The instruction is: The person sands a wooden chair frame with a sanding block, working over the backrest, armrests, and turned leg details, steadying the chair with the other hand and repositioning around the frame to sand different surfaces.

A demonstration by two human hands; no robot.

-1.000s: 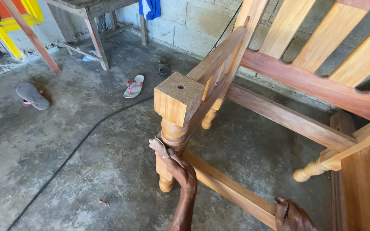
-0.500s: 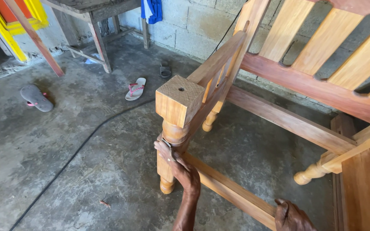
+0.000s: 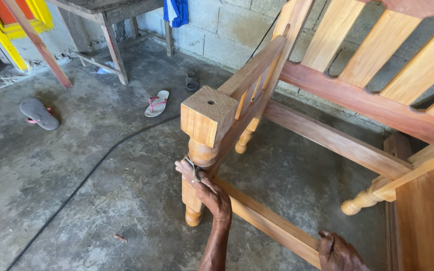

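Left hand (image 3: 209, 193) pinching small abrasive scrap (image 3: 193, 169) against turned leg (image 3: 200, 165); right hand (image 3: 338, 252) clasping lower rail (image 3: 267, 221). Frame heavy, rigid; scrap flimsy.

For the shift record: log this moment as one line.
left hand: presses a small strip against turned chair leg | right hand: rests on lower rail | floor: sandals, black cable

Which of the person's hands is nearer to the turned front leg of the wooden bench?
The left hand is nearer: it presses a small piece, seemingly sandpaper, against the turned front leg. The right hand rests farther along the lower rail.
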